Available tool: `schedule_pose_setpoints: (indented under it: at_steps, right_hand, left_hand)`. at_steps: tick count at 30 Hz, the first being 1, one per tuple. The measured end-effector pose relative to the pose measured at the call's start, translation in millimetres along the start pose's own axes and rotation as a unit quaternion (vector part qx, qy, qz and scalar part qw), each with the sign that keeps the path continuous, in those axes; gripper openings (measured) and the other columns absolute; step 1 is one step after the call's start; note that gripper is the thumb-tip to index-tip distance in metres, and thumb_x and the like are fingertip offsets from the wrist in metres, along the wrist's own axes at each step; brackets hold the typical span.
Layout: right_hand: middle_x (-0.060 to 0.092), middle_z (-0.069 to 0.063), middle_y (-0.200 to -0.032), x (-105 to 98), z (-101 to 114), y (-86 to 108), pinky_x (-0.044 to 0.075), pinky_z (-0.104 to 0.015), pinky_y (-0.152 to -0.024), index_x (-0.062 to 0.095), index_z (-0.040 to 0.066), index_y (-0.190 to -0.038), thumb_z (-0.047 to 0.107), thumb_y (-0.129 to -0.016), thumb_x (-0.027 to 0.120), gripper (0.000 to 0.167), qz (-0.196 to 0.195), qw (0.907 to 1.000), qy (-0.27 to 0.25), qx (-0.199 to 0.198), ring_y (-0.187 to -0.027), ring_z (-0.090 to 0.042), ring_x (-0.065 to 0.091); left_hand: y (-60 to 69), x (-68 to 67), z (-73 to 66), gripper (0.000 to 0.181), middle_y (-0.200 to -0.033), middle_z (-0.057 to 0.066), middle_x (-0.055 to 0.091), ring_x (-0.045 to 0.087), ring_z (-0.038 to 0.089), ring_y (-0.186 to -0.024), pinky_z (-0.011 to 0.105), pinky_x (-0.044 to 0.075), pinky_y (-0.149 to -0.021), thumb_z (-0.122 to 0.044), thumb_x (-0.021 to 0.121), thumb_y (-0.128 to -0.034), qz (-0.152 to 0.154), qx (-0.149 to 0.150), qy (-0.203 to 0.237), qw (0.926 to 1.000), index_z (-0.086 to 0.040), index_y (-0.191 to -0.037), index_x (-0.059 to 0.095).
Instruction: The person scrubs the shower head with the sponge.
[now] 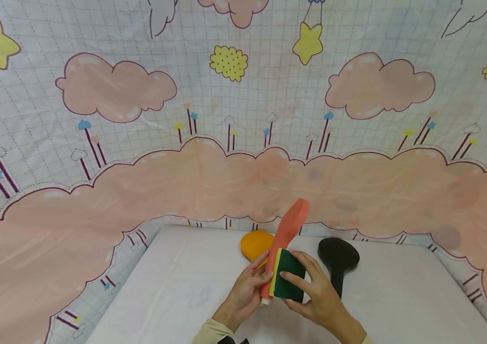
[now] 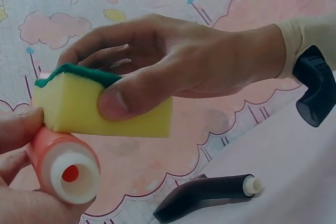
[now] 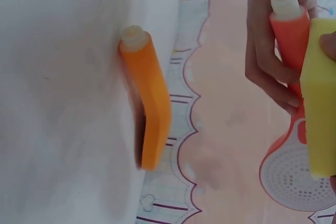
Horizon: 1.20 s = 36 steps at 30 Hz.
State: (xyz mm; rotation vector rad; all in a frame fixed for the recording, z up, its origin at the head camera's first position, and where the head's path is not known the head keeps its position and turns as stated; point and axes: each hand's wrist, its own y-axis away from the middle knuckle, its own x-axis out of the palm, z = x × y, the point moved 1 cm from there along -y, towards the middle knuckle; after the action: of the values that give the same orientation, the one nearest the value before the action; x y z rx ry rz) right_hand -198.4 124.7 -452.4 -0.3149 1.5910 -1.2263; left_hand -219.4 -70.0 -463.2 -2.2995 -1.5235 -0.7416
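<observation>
In the head view, at lower centre, your left hand (image 1: 245,289) grips a coral shower head (image 1: 291,222) by its handle, tilted with its head up and to the right. Your right hand (image 1: 322,296) grasps a green-and-yellow sponge (image 1: 290,282), its yellow side against the handle. On the white table (image 1: 174,277), an orange shower head (image 1: 255,246) lies partly hidden behind your left hand, and a black shower head (image 1: 338,255) lies right of your right hand. A cloud-patterned cloth (image 1: 243,186) fills the upper frame. In the left wrist view, your right thumb presses the sponge's yellow side at upper left; the coral handle's white end faces you at lower left, the black shower head at lower centre. In the right wrist view, the orange shower head is left of centre; the coral one's perforated face shows at lower right, beside the sponge.
</observation>
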Motion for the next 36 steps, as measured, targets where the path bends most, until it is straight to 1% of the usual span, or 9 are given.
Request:
schedule_pose_setpoints:
  at_steps: [2,5,8,12,18,25,29,32,36]
  right_hand:
    - [0.051,-0.018,-0.142,-2.7,-1.8,-1.5,0.023,-0.015,-0.116,0.068,0.027,-0.120,0.047,-0.084,0.074,0.042,-0.001,0.9999,0.012,0.004,-0.127,-0.028,0.046]
    - [0.051,-0.016,-0.143,-5.5,-3.9,-2.3,0.022,-0.015,-0.116,0.068,0.029,-0.120,0.052,-0.087,0.068,0.041,0.005,0.9994,0.029,0.016,-0.128,-0.028,0.046]
    - [0.052,-0.016,-0.142,-7.0,-5.9,-2.8,0.021,-0.015,-0.116,0.068,0.028,-0.119,0.055,-0.090,0.062,0.041,0.003,0.9992,0.032,0.024,-0.127,-0.029,0.046]
    - [0.052,-0.018,-0.141,-7.7,-8.1,-3.3,0.020,-0.014,-0.117,0.069,0.026,-0.118,0.056,-0.091,0.059,0.041,-0.005,0.9992,0.030,0.026,-0.127,-0.031,0.046]
    - [0.053,-0.020,-0.140,-7.9,-11.0,-5.3,0.019,-0.015,-0.118,0.070,0.025,-0.117,0.055,-0.092,0.059,0.041,-0.020,0.9990,0.037,0.016,-0.126,-0.033,0.046]
    - [0.051,-0.022,-0.141,-10.5,-14.1,-5.1,0.018,-0.016,-0.118,0.070,0.024,-0.118,0.056,-0.093,0.056,0.043,-0.030,0.9982,0.048,0.021,-0.127,-0.034,0.044]
    - [0.050,-0.023,-0.141,-14.7,-15.4,-6.0,0.017,-0.016,-0.118,0.070,0.023,-0.117,0.057,-0.093,0.053,0.045,-0.032,0.9976,0.056,0.027,-0.128,-0.035,0.043]
    - [0.050,-0.025,-0.140,-19.3,-16.7,-8.3,0.018,-0.016,-0.119,0.070,0.021,-0.117,0.057,-0.093,0.053,0.046,-0.043,0.9971,0.058,0.024,-0.128,-0.036,0.043]
    - [0.051,-0.027,-0.138,-25.0,-20.7,-11.7,0.021,-0.016,-0.118,0.071,0.018,-0.116,0.055,-0.093,0.055,0.046,-0.072,0.9956,0.059,0.014,-0.125,-0.038,0.045]
  left_hand:
    - [1.5,1.3,0.7,0.061,-0.147,0.011,0.046,0.056,0.017,-0.119,0.027,0.048,-0.103,-0.006,0.054,-0.0984,0.003,-0.001,-0.002,1.0000,-0.013,-0.154,0.032]
    - [3.6,3.4,1.3,0.061,-0.145,0.010,0.047,0.056,0.018,-0.117,0.025,0.049,-0.101,-0.005,0.054,-0.0982,0.001,-0.006,-0.006,1.0000,-0.013,-0.154,0.032]
    - [4.8,5.2,1.6,0.061,-0.138,0.009,0.050,0.057,0.017,-0.113,0.023,0.050,-0.098,-0.003,0.054,-0.0973,-0.002,-0.010,-0.010,0.9999,-0.013,-0.154,0.033]
    - [5.8,5.6,1.8,0.062,-0.132,0.008,0.051,0.057,0.016,-0.109,0.021,0.049,-0.095,-0.003,0.055,-0.0966,-0.001,-0.012,-0.018,0.9998,-0.012,-0.154,0.033]
    - [8.8,4.0,2.1,0.062,-0.139,0.011,0.048,0.057,0.018,-0.111,0.025,0.051,-0.096,-0.004,0.056,-0.0967,-0.012,-0.017,-0.021,0.9996,-0.014,-0.153,0.035]
    - [10.2,5.8,2.3,0.063,-0.136,0.011,0.049,0.056,0.020,-0.108,0.026,0.051,-0.094,-0.004,0.058,-0.0957,-0.017,-0.017,-0.019,0.9995,-0.014,-0.154,0.034]
    - [10.6,5.9,2.0,0.065,-0.143,0.014,0.046,0.055,0.022,-0.112,0.028,0.051,-0.096,-0.004,0.060,-0.0945,-0.025,-0.023,-0.019,0.9992,-0.014,-0.153,0.035]
    - [11.5,5.4,1.0,0.065,-0.148,0.015,0.043,0.053,0.024,-0.117,0.031,0.051,-0.098,-0.003,0.061,-0.0939,-0.029,-0.025,-0.024,0.9990,-0.013,-0.153,0.035]
    - [13.5,4.2,-0.4,0.066,-0.145,0.015,0.046,0.053,0.024,-0.116,0.032,0.052,-0.098,-0.003,0.061,-0.0937,-0.023,-0.022,-0.040,0.9987,-0.011,-0.153,0.034]
